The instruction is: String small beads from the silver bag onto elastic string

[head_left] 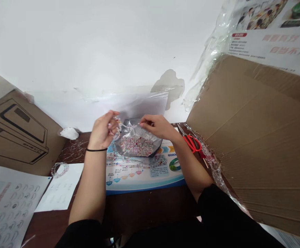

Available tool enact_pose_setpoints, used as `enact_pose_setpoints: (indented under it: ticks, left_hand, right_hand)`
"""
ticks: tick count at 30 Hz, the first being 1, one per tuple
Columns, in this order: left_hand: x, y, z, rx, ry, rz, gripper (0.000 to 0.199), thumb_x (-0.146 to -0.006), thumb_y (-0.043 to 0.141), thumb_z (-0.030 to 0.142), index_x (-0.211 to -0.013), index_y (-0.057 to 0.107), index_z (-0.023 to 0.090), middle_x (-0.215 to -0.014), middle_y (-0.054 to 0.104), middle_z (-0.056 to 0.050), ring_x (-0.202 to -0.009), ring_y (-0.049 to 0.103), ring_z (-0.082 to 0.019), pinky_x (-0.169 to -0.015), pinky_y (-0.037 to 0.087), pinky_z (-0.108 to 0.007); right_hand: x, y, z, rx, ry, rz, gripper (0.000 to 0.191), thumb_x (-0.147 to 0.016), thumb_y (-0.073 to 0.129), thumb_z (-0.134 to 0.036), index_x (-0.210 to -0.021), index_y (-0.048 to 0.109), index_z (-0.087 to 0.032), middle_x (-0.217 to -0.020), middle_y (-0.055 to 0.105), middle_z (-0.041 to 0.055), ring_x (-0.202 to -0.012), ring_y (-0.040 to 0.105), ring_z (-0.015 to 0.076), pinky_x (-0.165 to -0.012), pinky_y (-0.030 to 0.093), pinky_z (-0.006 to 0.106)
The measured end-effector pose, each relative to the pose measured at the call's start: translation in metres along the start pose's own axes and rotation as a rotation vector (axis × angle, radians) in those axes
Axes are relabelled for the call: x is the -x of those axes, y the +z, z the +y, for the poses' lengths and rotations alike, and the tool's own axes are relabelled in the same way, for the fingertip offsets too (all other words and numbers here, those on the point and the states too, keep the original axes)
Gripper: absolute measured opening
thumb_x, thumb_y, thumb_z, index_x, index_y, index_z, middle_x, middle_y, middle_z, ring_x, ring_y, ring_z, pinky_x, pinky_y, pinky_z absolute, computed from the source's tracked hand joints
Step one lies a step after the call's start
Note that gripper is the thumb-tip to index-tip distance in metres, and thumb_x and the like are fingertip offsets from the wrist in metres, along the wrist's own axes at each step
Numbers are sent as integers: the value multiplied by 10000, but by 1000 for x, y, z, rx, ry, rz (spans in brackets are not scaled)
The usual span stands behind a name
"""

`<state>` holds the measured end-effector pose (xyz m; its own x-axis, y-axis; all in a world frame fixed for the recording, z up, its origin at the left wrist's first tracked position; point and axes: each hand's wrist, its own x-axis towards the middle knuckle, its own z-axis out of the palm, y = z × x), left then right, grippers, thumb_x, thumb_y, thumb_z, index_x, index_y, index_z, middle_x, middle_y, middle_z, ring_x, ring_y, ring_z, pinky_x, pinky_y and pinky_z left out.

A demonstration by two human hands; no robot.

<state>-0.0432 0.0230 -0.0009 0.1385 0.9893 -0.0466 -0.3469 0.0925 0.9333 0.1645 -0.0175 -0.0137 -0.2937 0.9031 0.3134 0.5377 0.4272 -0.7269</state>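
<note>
My left hand [104,128] is raised at the left of a grey tray [153,146], its fingers curled round a strand of small clear and pink beads [118,128]. Over the tray's right side, my right hand [153,124] has thumb and forefinger pinched together; whatever lies between the fingertips is too small to tell. Loose beads [137,145] in pink, clear and red fill the tray's near part. Behind them a crumpled clear plastic bag [132,129] rises between my hands. More beads [139,162] lie along the tray's front on a printed poster sheet [145,184].
Red-handled scissors [192,142] lie at the right, beside a large cardboard box [258,137]. On the left, a beaded bracelet [59,170] rests on white paper [59,193], near tangled clear thread [75,151] and another box [23,131]. A white wall [100,44] stands behind.
</note>
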Motion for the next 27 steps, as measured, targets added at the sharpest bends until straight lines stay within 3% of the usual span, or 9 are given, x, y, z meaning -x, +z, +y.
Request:
enact_pose_setpoints:
  ticks: [3, 5, 11, 15, 20, 24, 27]
  left_hand:
    - [2, 11, -17, -158, -78, -191, 220, -767, 678, 338, -790, 642, 122, -463, 273, 76, -390, 221, -44, -371, 166, -169]
    - [4, 17, -24, -241, -108, -259, 255, -759, 679, 375, -718, 620, 131, -481, 314, 59, -395, 253, -48, -377, 184, -178]
    - [8, 18, -23, -356, -123, -256, 305, -772, 653, 424, -653, 597, 149, -479, 317, 52, -402, 277, -62, -387, 197, -193]
    - [8, 17, -18, -322, -110, -291, 276, -738, 698, 377, -661, 616, 126, -467, 352, 50, -395, 269, -44, -394, 197, -183]
    - [3, 12, -11, -102, 24, -103, 229, -757, 663, 274, -604, 557, 139, -430, 293, 66, -378, 231, -41, -384, 184, -184]
    - [-1, 3, 1, 40, 133, 84, 201, -771, 607, 194, -614, 489, 152, -481, 355, 63, -388, 204, -35, -379, 162, -194]
    - [-1, -2, 10, 60, 140, 159, 216, -828, 534, 212, -642, 431, 176, -448, 263, 77, -389, 162, -48, -398, 125, -216]
  right_hand:
    - [-1, 9, -6, -36, -93, 41, 226, -894, 500, -353, -892, 637, -173, -754, 601, -4, -636, 460, 91, -632, 361, 237]
    - [-2, 15, -6, -24, -136, 99, 211, -886, 520, -330, -886, 652, -165, -750, 614, -2, -643, 478, 92, -643, 366, 237]
    - [-4, 21, -3, 12, -147, 289, 227, -874, 550, -345, -854, 677, -158, -723, 629, 7, -625, 485, 100, -637, 375, 239]
    - [-6, 21, -1, 17, -93, 288, 248, -875, 535, -366, -851, 672, -161, -718, 631, 9, -626, 491, 108, -645, 379, 245]
    - [-9, 17, 12, 31, -11, 168, 284, -882, 493, -384, -830, 664, -164, -710, 610, 8, -663, 500, 119, -655, 368, 250]
    - [-8, 12, 18, 66, 81, 33, 288, -882, 480, -383, -815, 664, -172, -695, 601, 7, -639, 488, 115, -617, 342, 253]
    - [-7, 9, 18, 89, 104, -11, 271, -884, 479, -363, -818, 668, -180, -704, 609, 11, -640, 492, 113, -613, 340, 258]
